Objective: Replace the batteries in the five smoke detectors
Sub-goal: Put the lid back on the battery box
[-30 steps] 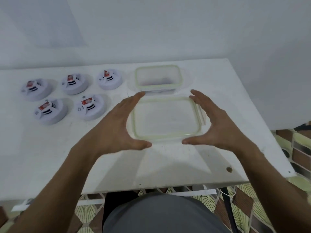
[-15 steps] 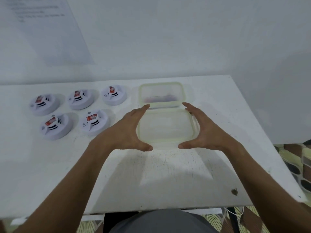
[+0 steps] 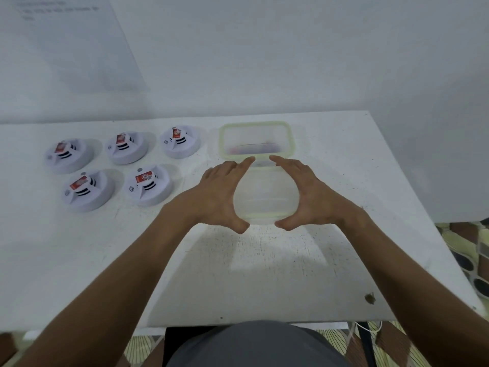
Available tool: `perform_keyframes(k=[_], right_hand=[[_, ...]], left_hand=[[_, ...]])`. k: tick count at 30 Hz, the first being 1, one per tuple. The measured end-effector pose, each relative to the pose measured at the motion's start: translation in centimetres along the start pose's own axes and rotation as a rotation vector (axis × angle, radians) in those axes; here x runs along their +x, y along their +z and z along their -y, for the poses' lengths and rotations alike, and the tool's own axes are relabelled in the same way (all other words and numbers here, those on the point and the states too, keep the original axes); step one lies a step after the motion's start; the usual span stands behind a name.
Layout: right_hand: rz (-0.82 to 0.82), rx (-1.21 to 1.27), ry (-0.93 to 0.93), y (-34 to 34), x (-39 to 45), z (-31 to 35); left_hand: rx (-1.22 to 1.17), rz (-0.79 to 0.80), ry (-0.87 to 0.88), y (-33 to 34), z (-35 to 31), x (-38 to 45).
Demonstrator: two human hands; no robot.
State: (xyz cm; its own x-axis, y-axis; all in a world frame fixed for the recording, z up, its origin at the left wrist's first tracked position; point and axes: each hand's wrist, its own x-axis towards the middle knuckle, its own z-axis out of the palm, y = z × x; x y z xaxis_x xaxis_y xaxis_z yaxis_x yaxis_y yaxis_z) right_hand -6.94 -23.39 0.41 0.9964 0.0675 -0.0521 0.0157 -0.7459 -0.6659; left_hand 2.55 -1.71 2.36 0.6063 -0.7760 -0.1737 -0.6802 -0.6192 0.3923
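Grip: left hand (image 3: 211, 193) and right hand (image 3: 316, 193) grasp the clear lid (image 3: 266, 194) by its two side edges, thumbs at the near edge, fingertips almost meeting at the far one.
Change: a second ago the hands cupped the lid more loosely and wider apart; they have since closed in.
Beyond the fingertips: the open container (image 3: 256, 140), something reddish and blurred inside (maybe batteries, cannot tell).
Left of the grip: five smoke detectors (image 3: 148, 185) in two rows on the table (image 3: 264, 274), well apart from the hands, each showing a red label on top.
Meaning: probably closing the container.
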Motion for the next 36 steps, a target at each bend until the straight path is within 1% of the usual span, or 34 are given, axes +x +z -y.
perform_keyframes(k=[3, 11, 16, 20, 23, 25, 28, 31, 34, 36], right_hand=[[-0.033, 0.017, -0.010, 0.3, 0.0, -0.2], [-0.028, 0.055, -0.004, 0.5, 0.1, -0.1], [-0.059, 0.152, -0.020, 0.5, -0.5, 0.0], [-0.164, 0.246, 0.014, 1.5, -1.2, -0.5], [-0.221, 0.395, 0.049, 2.9, -1.8, -0.9], [-0.227, 0.512, 0.069, 3.5, -2.0, -1.0], [-0.234, 0.605, 0.105, 4.0, -1.9, -1.4], [-0.218, 0.737, 0.120, 4.0, -1.8, -1.4], [-0.208, 0.772, 0.114, 4.1, -1.5, -1.6], [-0.200, 0.785, 0.087, 3.9, -1.4, -1.4]], left_hand=[[0.019, -0.023, 0.001, 0.4, -0.1, 0.2], [0.016, -0.046, -0.005, 0.6, -0.2, 0.3], [-0.064, -0.116, 0.009, 1.0, 0.4, 0.0], [-0.286, -0.225, -0.064, 2.2, 1.2, -1.2], [-0.477, -0.287, -0.072, 3.7, 1.5, -1.5], [-0.625, -0.301, -0.090, 4.4, 1.2, -1.7], [-0.829, -0.356, -0.107, 5.1, 0.5, -1.8], [-0.919, -0.403, -0.145, 5.7, 0.2, -1.8], [-0.985, -0.388, -0.149, 6.1, 0.5, -1.8], [-1.074, -0.357, -0.156, 5.7, 0.5, -1.8]])
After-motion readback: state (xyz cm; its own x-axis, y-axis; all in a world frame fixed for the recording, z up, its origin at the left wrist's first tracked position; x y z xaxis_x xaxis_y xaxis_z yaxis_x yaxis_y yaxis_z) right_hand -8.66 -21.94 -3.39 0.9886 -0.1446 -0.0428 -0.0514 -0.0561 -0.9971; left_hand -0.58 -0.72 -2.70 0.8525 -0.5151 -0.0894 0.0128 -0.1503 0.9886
